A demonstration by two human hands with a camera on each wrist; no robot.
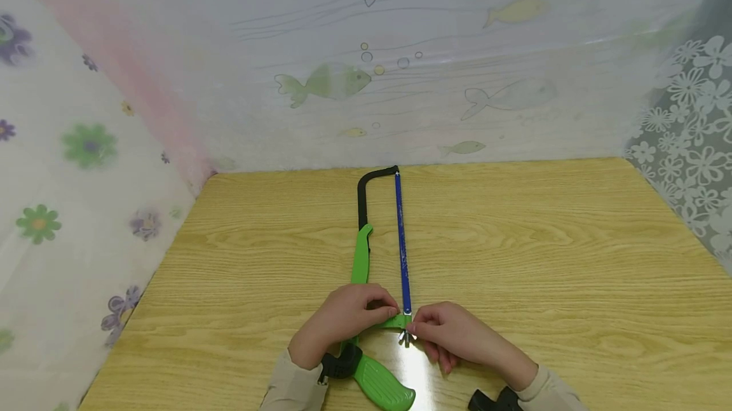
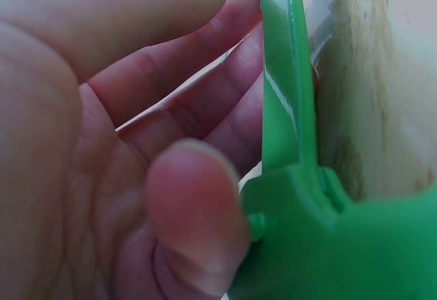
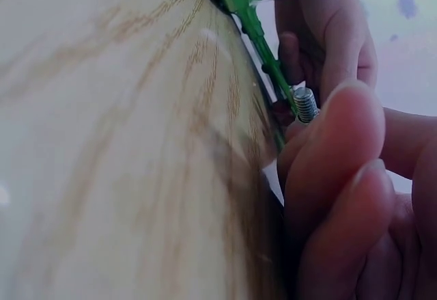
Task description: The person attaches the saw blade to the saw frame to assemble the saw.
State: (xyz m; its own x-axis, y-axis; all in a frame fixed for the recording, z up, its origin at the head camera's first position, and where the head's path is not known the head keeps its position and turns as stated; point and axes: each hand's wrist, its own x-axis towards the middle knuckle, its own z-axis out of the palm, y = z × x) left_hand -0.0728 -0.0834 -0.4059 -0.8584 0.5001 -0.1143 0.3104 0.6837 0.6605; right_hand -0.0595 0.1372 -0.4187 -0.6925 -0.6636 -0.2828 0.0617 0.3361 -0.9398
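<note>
A hacksaw lies on the table with its black front frame [image 1: 362, 201] pointing away and its green handle [image 1: 384, 385] nearest me. Its blue blade [image 1: 403, 239] runs along the right side to the green lower arm. My left hand [image 1: 351, 316] lies across the green frame, its thumb and fingers curled at the lower arm [image 2: 283, 88]. At the blade's near end, my right hand [image 1: 457, 335] pinches around the wing nut [image 1: 406, 338]. The threaded bolt end [image 3: 305, 104] sticks out beside the right fingertips in the right wrist view, and the fingers partly hide the nut.
The wood-grain table [image 1: 543, 239] extends to both sides of the saw. A sheet with printed fish [image 1: 337, 80] rises along the back edge, a flowered sheet [image 1: 91, 144] on the left. Black wrist bands [image 1: 342, 362] sit on both forearms, the left one beside the handle.
</note>
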